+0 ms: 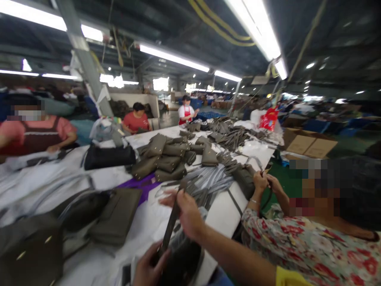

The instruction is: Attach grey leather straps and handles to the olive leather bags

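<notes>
A dark grey-brown strap (173, 222) slants upward between my two hands. Its lower part is in the closed fingers of my left hand (150, 264), at the bottom of the view. Higher up, my right hand (189, 212) pinches the strap near its top end, with some fingertips stretched out to the left. Just below my right hand is a dark, blurred bag (186, 258), partly hidden by my forearm. To the left, a flat olive-grey bag (117, 216) lies on the white-covered table (222, 220).
Several olive-grey pouches (169, 163) are heaped mid-table, with grey strips (211, 178) beside them. A black bag (109, 155) and purple cloth (143, 184) lie further left. Close on my right, a co-worker in a floral top (285, 238) handles a strap. Other people stand along the table's far side.
</notes>
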The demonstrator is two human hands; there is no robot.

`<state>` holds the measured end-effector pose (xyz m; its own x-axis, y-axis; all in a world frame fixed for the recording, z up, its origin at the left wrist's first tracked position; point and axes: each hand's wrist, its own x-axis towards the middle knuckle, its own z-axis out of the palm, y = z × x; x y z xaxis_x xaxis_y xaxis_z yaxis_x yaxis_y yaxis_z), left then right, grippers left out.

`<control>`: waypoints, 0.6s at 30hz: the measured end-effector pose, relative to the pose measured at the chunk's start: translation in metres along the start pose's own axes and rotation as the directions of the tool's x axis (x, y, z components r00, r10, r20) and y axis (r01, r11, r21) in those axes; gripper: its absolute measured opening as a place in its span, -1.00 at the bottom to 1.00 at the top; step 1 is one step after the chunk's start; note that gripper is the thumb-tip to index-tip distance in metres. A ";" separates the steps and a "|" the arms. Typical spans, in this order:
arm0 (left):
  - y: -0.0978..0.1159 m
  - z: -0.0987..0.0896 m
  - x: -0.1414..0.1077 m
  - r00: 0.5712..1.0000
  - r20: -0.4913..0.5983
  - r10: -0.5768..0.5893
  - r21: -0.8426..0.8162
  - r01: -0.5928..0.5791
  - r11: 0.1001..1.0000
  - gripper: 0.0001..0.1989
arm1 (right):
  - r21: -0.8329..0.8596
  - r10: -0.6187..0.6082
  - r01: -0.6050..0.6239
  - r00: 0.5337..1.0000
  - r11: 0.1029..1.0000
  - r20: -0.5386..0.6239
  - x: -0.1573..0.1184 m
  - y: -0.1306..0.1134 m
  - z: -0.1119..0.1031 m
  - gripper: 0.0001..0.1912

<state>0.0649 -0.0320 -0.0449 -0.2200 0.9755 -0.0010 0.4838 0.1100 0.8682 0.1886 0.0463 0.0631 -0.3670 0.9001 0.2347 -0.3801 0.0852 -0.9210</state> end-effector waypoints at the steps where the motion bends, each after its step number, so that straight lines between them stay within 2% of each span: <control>1: -0.005 0.002 -0.006 0.999 0.021 -0.028 -0.015 0.028 0.999 -0.70 | 0.151 0.063 -0.054 0.996 0.987 -0.058 0.004 0.004 -0.009 -0.53; 4: -0.015 0.009 -0.008 0.997 0.073 -0.001 -0.050 0.005 0.999 -0.62 | 0.412 0.192 -0.092 0.959 0.906 -0.208 0.013 0.019 -0.038 -0.67; 8: -0.022 0.020 -0.001 0.997 0.081 -0.013 -0.055 0.017 0.998 -0.58 | 0.486 0.286 -0.134 0.924 0.864 -0.255 0.015 0.024 -0.058 -0.73; 13: -0.031 0.033 0.003 0.990 0.136 -0.040 -0.047 0.047 0.998 -0.54 | 0.479 0.232 -0.085 0.938 0.874 -0.257 0.021 0.014 -0.067 -0.73; 18: -0.037 0.032 0.010 0.998 0.058 -0.014 0.001 0.014 1.000 -0.58 | 0.378 0.158 -0.020 0.928 0.926 -0.338 0.030 0.025 -0.090 -0.77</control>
<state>0.0725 -0.0204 -0.0928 -0.1772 0.9833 -0.0414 0.4818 0.1234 0.8675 0.2445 0.1140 0.0196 -0.1134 0.9930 -0.0334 -0.6650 -0.1008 -0.7400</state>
